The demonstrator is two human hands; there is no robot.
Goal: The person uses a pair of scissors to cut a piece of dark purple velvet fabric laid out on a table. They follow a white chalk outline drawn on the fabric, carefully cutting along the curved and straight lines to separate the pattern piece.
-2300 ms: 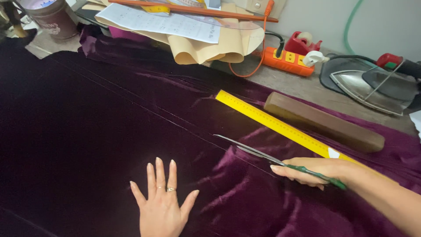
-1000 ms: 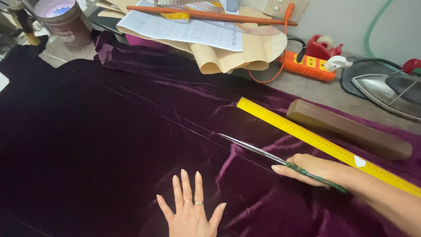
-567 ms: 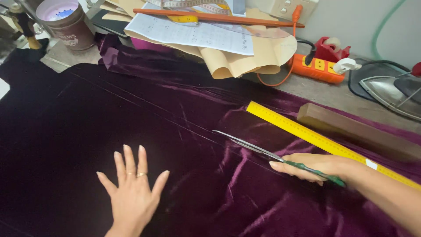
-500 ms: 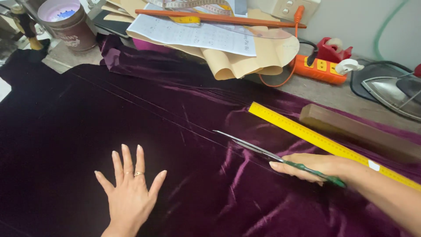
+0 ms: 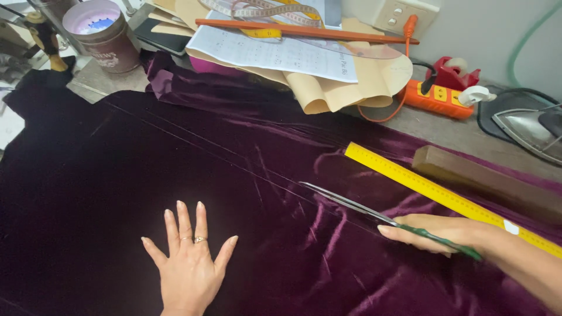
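A dark purple velvet cloth (image 5: 175, 158) covers the table, with faint straight lines running across it. My left hand (image 5: 188, 266) lies flat on the cloth near the front edge, fingers spread, rings on two fingers. My right hand (image 5: 445, 233) grips green-handled scissors (image 5: 374, 215), whose long blades point left along a line on the cloth. The fabric bunches into folds around the blades.
A yellow ruler (image 5: 445, 196) and a brown wooden block (image 5: 486, 181) lie on the cloth behind my right hand. At the back sit paper patterns (image 5: 328, 70), a tape measure (image 5: 263, 11), an orange power strip (image 5: 436, 96), a red tape dispenser (image 5: 453, 73), an iron (image 5: 527, 126) and a tin (image 5: 99, 35).
My left hand slid left across the cloth, then came back a little to the right. The scissors in my right hand have stayed roughly in place on the line.
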